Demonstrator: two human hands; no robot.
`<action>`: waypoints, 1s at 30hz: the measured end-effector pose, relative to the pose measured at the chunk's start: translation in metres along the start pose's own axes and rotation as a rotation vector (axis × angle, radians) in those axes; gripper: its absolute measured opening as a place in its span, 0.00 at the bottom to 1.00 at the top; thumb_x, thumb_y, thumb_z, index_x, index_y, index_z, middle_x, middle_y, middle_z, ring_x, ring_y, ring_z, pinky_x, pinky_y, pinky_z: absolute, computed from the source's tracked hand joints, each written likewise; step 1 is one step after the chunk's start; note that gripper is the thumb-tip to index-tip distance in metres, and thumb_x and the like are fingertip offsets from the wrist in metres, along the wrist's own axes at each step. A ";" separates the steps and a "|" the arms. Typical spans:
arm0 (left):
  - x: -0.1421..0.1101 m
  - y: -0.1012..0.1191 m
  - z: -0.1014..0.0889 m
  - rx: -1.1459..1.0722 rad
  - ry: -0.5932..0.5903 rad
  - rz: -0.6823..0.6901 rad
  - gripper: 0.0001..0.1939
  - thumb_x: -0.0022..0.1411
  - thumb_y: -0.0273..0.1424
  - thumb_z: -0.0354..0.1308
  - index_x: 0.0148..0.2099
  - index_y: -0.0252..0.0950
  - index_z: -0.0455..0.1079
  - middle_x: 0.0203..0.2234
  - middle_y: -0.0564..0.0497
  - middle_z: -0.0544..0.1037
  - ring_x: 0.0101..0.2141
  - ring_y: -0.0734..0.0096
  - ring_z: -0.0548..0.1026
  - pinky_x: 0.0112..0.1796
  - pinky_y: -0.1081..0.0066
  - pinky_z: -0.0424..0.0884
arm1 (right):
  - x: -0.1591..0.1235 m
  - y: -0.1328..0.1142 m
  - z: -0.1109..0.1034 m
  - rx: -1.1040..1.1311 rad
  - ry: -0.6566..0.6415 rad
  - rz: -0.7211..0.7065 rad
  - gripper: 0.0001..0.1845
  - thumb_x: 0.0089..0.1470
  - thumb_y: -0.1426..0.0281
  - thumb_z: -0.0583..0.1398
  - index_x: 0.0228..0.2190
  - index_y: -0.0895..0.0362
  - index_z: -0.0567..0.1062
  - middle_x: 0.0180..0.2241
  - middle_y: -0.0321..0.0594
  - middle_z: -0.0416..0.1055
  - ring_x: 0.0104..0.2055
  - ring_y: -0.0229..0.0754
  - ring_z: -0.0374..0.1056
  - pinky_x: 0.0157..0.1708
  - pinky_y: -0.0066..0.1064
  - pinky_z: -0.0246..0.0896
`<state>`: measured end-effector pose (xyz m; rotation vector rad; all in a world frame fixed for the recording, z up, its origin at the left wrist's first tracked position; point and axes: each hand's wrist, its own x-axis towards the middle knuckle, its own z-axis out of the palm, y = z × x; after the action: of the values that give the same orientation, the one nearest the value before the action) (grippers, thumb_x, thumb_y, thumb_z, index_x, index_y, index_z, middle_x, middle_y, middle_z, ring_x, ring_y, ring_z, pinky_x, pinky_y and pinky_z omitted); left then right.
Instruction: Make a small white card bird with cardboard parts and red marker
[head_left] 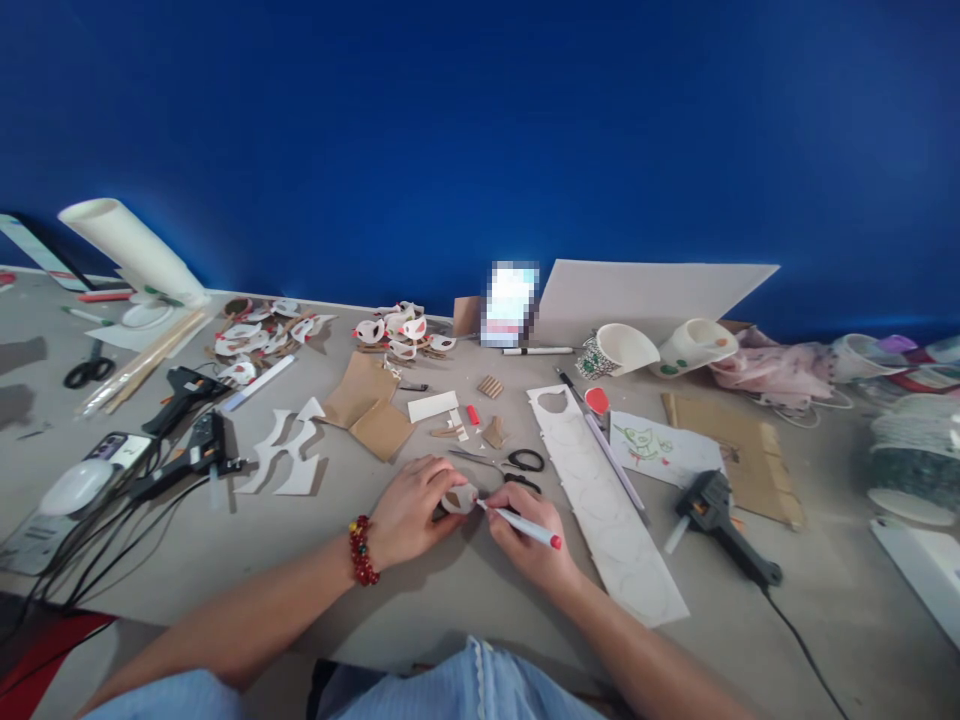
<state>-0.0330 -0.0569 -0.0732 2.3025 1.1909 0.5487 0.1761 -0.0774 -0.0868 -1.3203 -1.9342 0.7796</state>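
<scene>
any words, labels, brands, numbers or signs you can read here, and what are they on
None can be read with certainty.
Pixelated screen against the blue wall: unreadable.
Dark-edged screen at far left: too blurred.
Red-ended marker in the right hand: any lettering is too small.
Green drawing on white paper: no readable words.

Scissors [511, 460] mid-tbl. Just in front: bird cutout [457, 498] in L hand [416, 510], marker [525, 524] in R hand [531, 528]. R of scissors: paper strip [615, 510], then bird drawing [664, 447], then glue gun [716, 515]. L: folded cardboard [367, 405], then paper offcuts [289, 450]; 2 more glue guns [199, 445] farther L. Behind: phone [510, 303]; bird pile [401, 330] behind-L, paper cups [694, 350] behind-R.
</scene>
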 end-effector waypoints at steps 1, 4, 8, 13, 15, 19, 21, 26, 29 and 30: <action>0.000 0.000 0.000 0.000 0.003 0.001 0.12 0.62 0.37 0.58 0.45 0.38 0.68 0.39 0.47 0.74 0.41 0.60 0.72 0.42 0.62 0.68 | 0.000 -0.001 0.000 0.005 0.003 0.003 0.07 0.53 0.72 0.55 0.27 0.55 0.73 0.23 0.35 0.71 0.25 0.38 0.66 0.27 0.27 0.57; 0.000 -0.001 0.002 0.002 0.011 0.004 0.12 0.62 0.37 0.58 0.46 0.38 0.68 0.39 0.47 0.73 0.41 0.60 0.72 0.43 0.62 0.68 | 0.001 -0.003 -0.001 0.003 -0.003 0.020 0.07 0.53 0.72 0.55 0.28 0.55 0.74 0.24 0.36 0.72 0.26 0.39 0.67 0.28 0.27 0.58; 0.000 -0.001 0.003 0.005 0.003 0.006 0.12 0.62 0.37 0.58 0.46 0.38 0.68 0.39 0.47 0.73 0.42 0.59 0.71 0.43 0.61 0.68 | 0.001 -0.003 -0.001 -0.012 -0.017 0.015 0.07 0.54 0.72 0.55 0.28 0.54 0.74 0.25 0.36 0.73 0.27 0.39 0.68 0.29 0.27 0.59; 0.000 -0.001 0.002 0.005 0.008 0.007 0.12 0.62 0.37 0.58 0.46 0.38 0.68 0.39 0.47 0.73 0.41 0.60 0.71 0.43 0.62 0.68 | 0.001 -0.003 -0.001 -0.027 -0.012 0.011 0.07 0.53 0.72 0.55 0.27 0.54 0.73 0.23 0.36 0.72 0.25 0.39 0.67 0.28 0.27 0.58; -0.001 -0.002 0.002 0.004 0.009 0.004 0.12 0.62 0.37 0.58 0.46 0.38 0.68 0.39 0.47 0.73 0.41 0.60 0.71 0.43 0.62 0.68 | 0.001 -0.003 -0.001 -0.018 -0.016 0.017 0.07 0.53 0.72 0.55 0.28 0.54 0.73 0.24 0.36 0.72 0.26 0.39 0.67 0.28 0.27 0.58; -0.001 -0.002 0.003 -0.002 0.005 0.000 0.12 0.62 0.37 0.58 0.47 0.38 0.68 0.39 0.47 0.73 0.42 0.60 0.71 0.43 0.62 0.68 | 0.001 -0.002 -0.001 -0.013 -0.027 0.012 0.07 0.53 0.72 0.55 0.29 0.55 0.73 0.24 0.36 0.72 0.26 0.39 0.68 0.29 0.27 0.59; -0.001 -0.002 0.003 -0.004 -0.001 0.002 0.13 0.62 0.37 0.58 0.47 0.38 0.67 0.39 0.47 0.73 0.42 0.60 0.71 0.43 0.62 0.68 | 0.000 -0.001 -0.001 -0.016 -0.029 0.004 0.06 0.53 0.73 0.55 0.28 0.55 0.73 0.24 0.36 0.72 0.25 0.38 0.67 0.28 0.27 0.58; -0.001 -0.001 0.002 -0.002 0.007 0.001 0.12 0.62 0.37 0.58 0.46 0.38 0.68 0.39 0.47 0.73 0.42 0.60 0.71 0.44 0.62 0.68 | -0.001 0.001 0.001 -0.025 -0.021 0.001 0.06 0.54 0.72 0.55 0.29 0.54 0.73 0.24 0.36 0.72 0.26 0.39 0.67 0.29 0.27 0.58; -0.001 -0.001 0.002 -0.007 0.006 0.001 0.12 0.63 0.38 0.58 0.46 0.38 0.68 0.39 0.47 0.73 0.42 0.60 0.71 0.43 0.62 0.68 | 0.000 0.000 0.001 -0.034 -0.019 -0.001 0.06 0.53 0.72 0.55 0.28 0.55 0.73 0.24 0.36 0.72 0.27 0.39 0.68 0.29 0.27 0.58; -0.001 -0.001 0.002 -0.008 0.005 0.002 0.12 0.63 0.38 0.57 0.46 0.38 0.68 0.39 0.47 0.73 0.42 0.60 0.71 0.43 0.62 0.68 | 0.000 0.000 0.000 -0.034 -0.014 -0.003 0.06 0.53 0.72 0.55 0.28 0.55 0.73 0.24 0.36 0.72 0.26 0.39 0.67 0.29 0.27 0.58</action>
<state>-0.0331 -0.0572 -0.0752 2.2972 1.1872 0.5591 0.1757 -0.0779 -0.0867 -1.3352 -1.9682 0.7595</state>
